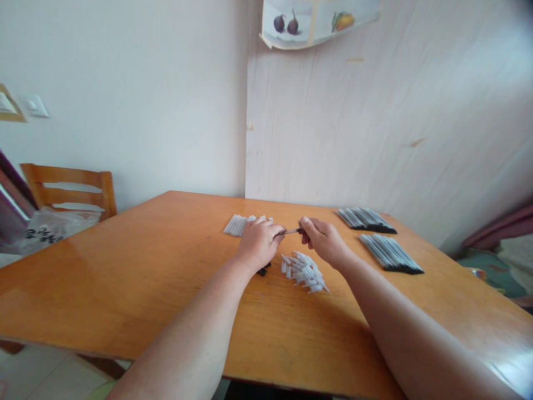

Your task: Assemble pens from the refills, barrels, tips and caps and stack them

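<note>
Between my two hands, a slim pen-like barrel with a pale middle and dark ends is held roughly level above the table. My left hand is closed in a pinch on its left end. On its right end, my right hand grips with thumb and fingers. Just below lies a loose pile of small white plastic pieces. Several small black pieces lie partly hidden under my left hand. Behind that hand is a row of white tubes, partly covered by my fingers.
On the wooden table, two flat rows of grey-white pens with black ends lie at the right: a farther row and a nearer row. A wooden chair with a plastic bag stands at the left. A wall rises behind the table.
</note>
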### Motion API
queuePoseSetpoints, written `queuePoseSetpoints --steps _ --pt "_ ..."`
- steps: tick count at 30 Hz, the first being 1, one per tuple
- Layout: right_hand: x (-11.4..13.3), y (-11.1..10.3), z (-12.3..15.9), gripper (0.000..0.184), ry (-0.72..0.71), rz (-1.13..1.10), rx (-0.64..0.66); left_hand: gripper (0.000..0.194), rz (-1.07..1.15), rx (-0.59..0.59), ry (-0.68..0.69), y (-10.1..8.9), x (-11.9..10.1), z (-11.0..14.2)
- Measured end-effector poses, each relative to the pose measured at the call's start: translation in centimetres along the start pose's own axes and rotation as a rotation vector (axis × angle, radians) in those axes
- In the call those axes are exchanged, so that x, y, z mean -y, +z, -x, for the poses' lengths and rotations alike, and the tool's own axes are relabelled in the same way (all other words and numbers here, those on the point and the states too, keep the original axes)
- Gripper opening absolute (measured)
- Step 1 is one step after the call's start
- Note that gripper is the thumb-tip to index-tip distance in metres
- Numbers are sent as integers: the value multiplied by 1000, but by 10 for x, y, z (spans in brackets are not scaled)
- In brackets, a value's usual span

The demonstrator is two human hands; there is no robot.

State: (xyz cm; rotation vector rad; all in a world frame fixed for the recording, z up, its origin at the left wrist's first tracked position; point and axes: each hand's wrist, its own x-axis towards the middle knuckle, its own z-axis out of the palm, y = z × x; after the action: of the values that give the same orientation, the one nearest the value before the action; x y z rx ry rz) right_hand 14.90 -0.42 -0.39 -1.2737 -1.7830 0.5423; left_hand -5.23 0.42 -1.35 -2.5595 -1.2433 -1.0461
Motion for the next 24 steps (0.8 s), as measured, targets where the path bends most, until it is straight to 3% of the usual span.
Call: queuePoseSetpoints --steps 6,11,14,21,24 --pt "0 0 1 24 -41 -47 5 17 3 1 -10 0 1 0" --pt "-2 2 -1 41 -47 150 -4 17 15 16 -5 0 -2 0" --pt "-1 2 -1 48 -57 148 2 18 26 21 -8 0 -3 0" --pt "1 -3 2 26 -41 13 15 19 47 9 -34 1 -1 1" --pt "-2 -1 1 32 -48 79 27 18 45 15 -22 2 -1 1"
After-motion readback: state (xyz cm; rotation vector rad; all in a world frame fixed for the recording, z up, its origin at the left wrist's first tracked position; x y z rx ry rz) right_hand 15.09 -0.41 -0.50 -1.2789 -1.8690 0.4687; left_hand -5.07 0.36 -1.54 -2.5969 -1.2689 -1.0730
